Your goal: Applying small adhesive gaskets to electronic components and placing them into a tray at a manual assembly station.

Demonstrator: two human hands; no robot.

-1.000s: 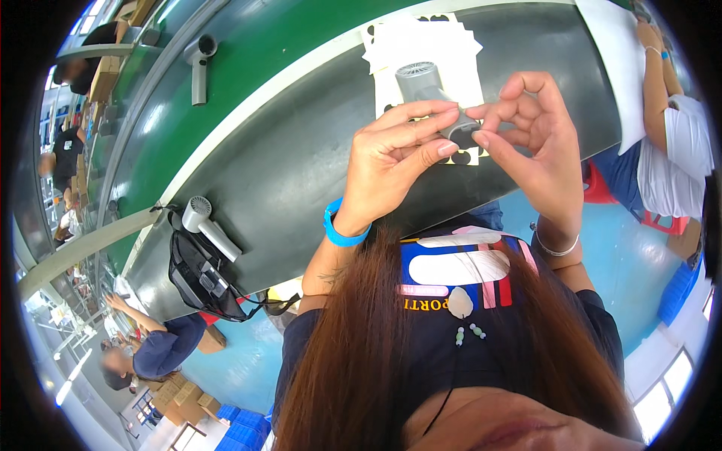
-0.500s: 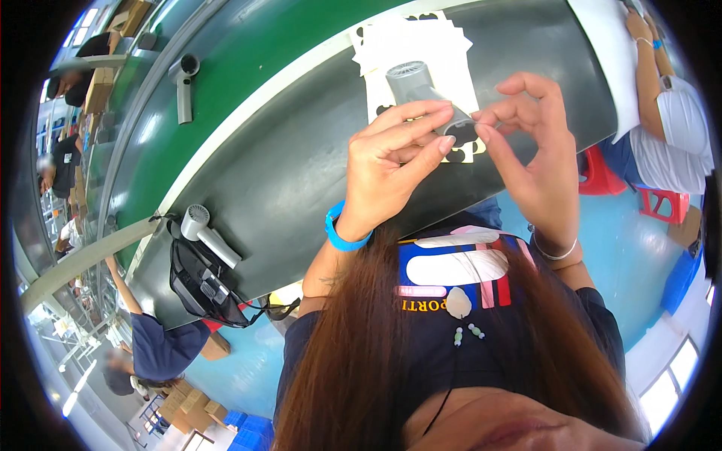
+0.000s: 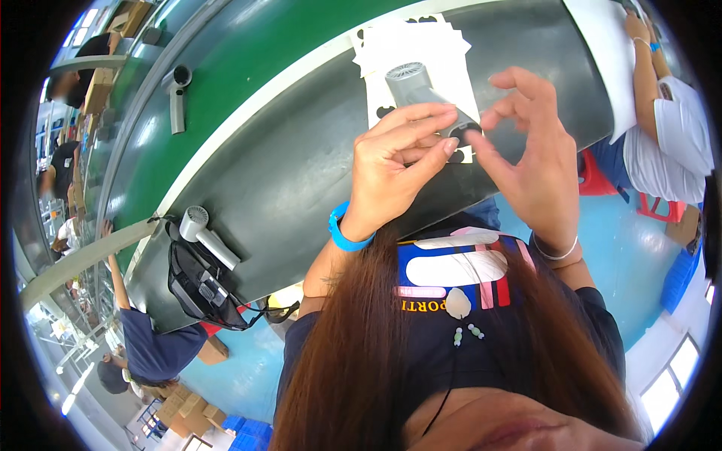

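Note:
My left hand point(image 3: 402, 150) is closed around the handle of a grey hair dryer point(image 3: 421, 92), whose round grille end points away from me. The handle's end faces my right hand point(image 3: 530, 146), and a dark patch shows on it. There the right thumb tip touches the dark end, while the other fingers are spread apart and slightly blurred. Beneath the dryer lie white sheets point(image 3: 410, 45) with black round stickers, stacked unevenly on the dark worktable point(image 3: 301, 165).
Left on the table are another grey hair dryer point(image 3: 218, 248) and a black bag point(image 3: 195, 286). A third dryer point(image 3: 177, 109) lies on the green conveyor belt point(image 3: 233, 60) beyond the pale rail. At right sits a person in white point(image 3: 669, 128); another person point(image 3: 162, 342) reaches in at lower left.
My right thumb has moved left onto the handle's end, and its index finger has parted from it. The dryer on the belt has shifted slightly left. My left hand keeps its hold.

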